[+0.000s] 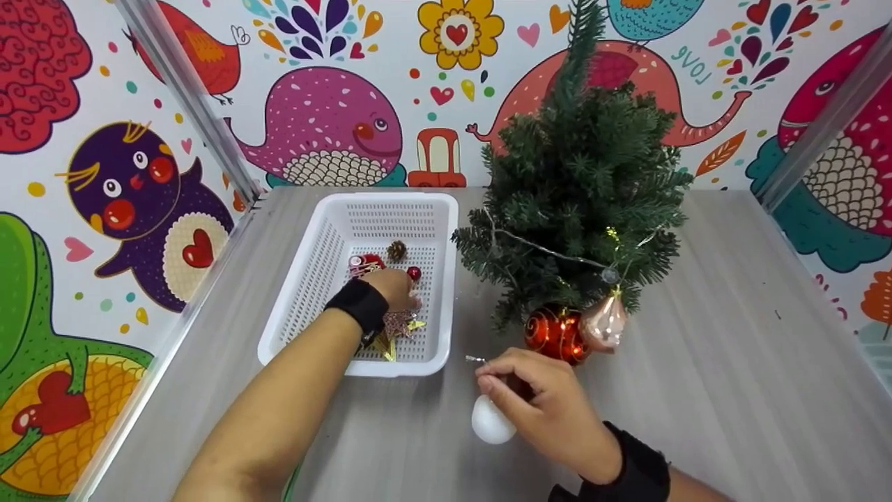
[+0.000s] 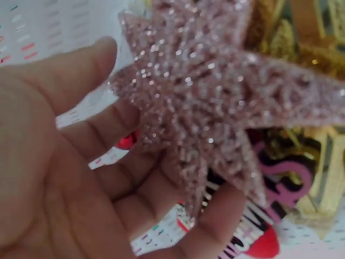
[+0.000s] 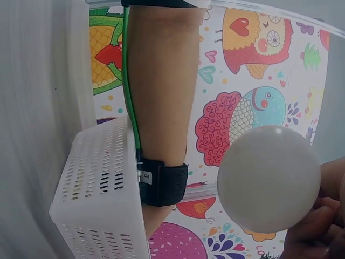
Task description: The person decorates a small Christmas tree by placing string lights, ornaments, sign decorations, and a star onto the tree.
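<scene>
White ball (image 1: 493,422) is held by the right hand (image 1: 540,404), fingers curled, thumb and forefinger pinched together above it; ball is hung below the fingertips, over the worktop (image 1: 732,362), just in front of the tree (image 1: 585,181). A small silvery bit (image 1: 474,359) is seen at the pinch; its attachment cannot be told. Left hand (image 1: 391,287) is lowered into the white basket (image 1: 390,199), fingers spread and loosely bent, no grip seen. In the left wrist view they are partly hidden by the pink glitter star (image 2: 199,86); whether it is touched cannot be told. Also contained in the basket: pine cone (image 1: 396,250), small red bauble (image 1: 414,272), gold star (image 1: 388,346), lettered piece (image 2: 285,183). Basket is placed on the worktop, just left of the tree. Tree is hung with a pink teardrop ornament (image 1: 606,324) and, beside it, a gold-swirled red bauble (image 1: 547,328), low on the front; a pale wire (image 1: 550,252) is strung across the branches. Black straps (image 1: 637,464) are worn on both wrists. Worktop is backed by a cartoon-printed wall (image 1: 334,118).
</scene>
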### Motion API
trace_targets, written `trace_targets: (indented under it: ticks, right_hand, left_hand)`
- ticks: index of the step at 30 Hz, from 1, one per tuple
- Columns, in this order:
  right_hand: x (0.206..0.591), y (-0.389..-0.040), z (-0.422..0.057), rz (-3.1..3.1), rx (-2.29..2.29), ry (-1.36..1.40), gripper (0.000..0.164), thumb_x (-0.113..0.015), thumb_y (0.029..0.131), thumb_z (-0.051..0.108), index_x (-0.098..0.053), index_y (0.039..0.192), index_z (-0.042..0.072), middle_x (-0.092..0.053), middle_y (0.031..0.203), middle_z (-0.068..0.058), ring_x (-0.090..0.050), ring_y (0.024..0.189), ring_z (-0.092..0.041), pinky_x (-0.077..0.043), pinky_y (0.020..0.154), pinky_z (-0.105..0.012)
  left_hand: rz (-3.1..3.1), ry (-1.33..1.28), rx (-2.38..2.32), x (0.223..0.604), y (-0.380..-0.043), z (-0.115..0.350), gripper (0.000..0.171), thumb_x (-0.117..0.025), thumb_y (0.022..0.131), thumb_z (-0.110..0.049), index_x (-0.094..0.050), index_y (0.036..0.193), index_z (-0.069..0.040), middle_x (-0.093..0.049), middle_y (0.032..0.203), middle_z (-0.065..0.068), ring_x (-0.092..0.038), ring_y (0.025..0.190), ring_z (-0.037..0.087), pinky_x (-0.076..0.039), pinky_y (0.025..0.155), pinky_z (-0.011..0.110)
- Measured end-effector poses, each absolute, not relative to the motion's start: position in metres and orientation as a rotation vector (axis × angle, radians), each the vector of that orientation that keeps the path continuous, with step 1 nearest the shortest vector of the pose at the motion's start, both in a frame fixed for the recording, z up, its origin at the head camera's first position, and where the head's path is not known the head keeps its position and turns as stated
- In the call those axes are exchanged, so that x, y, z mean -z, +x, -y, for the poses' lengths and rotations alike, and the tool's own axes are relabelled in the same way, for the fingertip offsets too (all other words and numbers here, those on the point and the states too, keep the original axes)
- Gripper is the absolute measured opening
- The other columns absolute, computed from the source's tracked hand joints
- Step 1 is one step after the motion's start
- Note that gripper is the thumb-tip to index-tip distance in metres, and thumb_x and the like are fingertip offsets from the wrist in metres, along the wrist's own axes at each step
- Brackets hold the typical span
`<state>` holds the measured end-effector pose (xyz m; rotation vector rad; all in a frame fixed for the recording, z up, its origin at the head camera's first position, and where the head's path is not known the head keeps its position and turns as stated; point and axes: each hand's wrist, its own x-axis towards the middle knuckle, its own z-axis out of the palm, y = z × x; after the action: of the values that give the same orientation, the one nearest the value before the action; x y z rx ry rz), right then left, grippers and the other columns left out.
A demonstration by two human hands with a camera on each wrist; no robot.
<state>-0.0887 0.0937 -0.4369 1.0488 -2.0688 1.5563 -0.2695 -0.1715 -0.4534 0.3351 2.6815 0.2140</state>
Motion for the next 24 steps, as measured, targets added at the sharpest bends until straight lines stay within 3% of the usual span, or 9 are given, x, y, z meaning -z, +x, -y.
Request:
trace_targets:
  ticks: [7, 12, 15, 18, 21, 24]
  right_hand:
    - [0.438, -0.089, -0.095, 2.076, -1.588, 1.051, 0.028, -0.075, 0.091, -0.009, -0.076, 0.110, 0.012, -0.075, 0.095, -0.003, -0.065, 0.079, -0.013, -0.052, 0.068, -0.022]
    - [0.436, -0.089, -0.096, 2.062, -1.585, 1.041, 0.030, -0.075, 0.091, -0.011, -0.075, 0.111, 0.012, -0.074, 0.095, -0.004, -0.065, 0.078, -0.013, -0.051, 0.067, -0.022]
    - [0.432, -0.088, -0.098, 2.048, -1.586, 1.023, 0.031, -0.075, 0.089, -0.013, -0.076, 0.109, 0.011, -0.074, 0.095, -0.005, -0.065, 0.078, -0.013, -0.051, 0.067, -0.022]
    - [0.429, -0.089, -0.101, 2.036, -1.578, 1.005, 0.032, -0.076, 0.087, -0.015, -0.076, 0.108, 0.009, -0.075, 0.096, -0.005, -0.067, 0.081, -0.014, -0.052, 0.067, -0.022]
    - [0.426, -0.090, -0.105, 2.023, -1.562, 0.996, 0.033, -0.076, 0.086, -0.017, -0.076, 0.108, 0.008, -0.075, 0.096, -0.007, -0.068, 0.082, -0.014, -0.053, 0.068, -0.022]
    - [0.422, -0.092, -0.110, 1.998, -1.546, 0.995, 0.034, -0.075, 0.086, -0.017, -0.075, 0.109, 0.007, -0.074, 0.096, -0.008, -0.068, 0.081, -0.014, -0.053, 0.068, -0.021]
  left_hand:
    - [-2.701, 0.304, -0.243, 0.453, -0.267, 0.169, 0.032, -0.083, 0.092, -0.032, -0.072, 0.097, -0.002, -0.074, 0.095, 0.011, -0.067, 0.087, 0.027, -0.058, 0.090, 0.049]
    - [-2.807, 0.392, -0.252, 0.448, -0.258, 0.166, 0.032, -0.085, 0.090, -0.027, -0.071, 0.103, -0.002, -0.074, 0.103, 0.016, -0.070, 0.099, 0.035, -0.057, 0.094, 0.052]
    - [-2.930, 0.470, -0.297, 0.436, -0.246, 0.163, 0.030, -0.082, 0.094, -0.026, -0.071, 0.107, -0.002, -0.071, 0.104, 0.017, -0.069, 0.099, 0.038, -0.058, 0.089, 0.054]
    - [-3.065, 0.514, -0.421, 0.416, -0.227, 0.151, 0.023, -0.076, 0.099, -0.027, -0.074, 0.109, -0.006, -0.071, 0.105, 0.013, -0.069, 0.097, 0.033, -0.059, 0.086, 0.052]
    - [-3.205, 0.618, -0.686, 0.394, -0.200, 0.133, 0.020, -0.070, 0.103, -0.025, -0.077, 0.112, -0.009, -0.074, 0.106, 0.008, -0.070, 0.098, 0.026, -0.060, 0.087, 0.045]
    - [-3.227, 0.893, -1.116, 0.381, -0.169, 0.113, 0.020, -0.064, 0.106, -0.023, -0.077, 0.109, -0.008, -0.076, 0.104, 0.007, -0.072, 0.096, 0.021, -0.061, 0.086, 0.036]
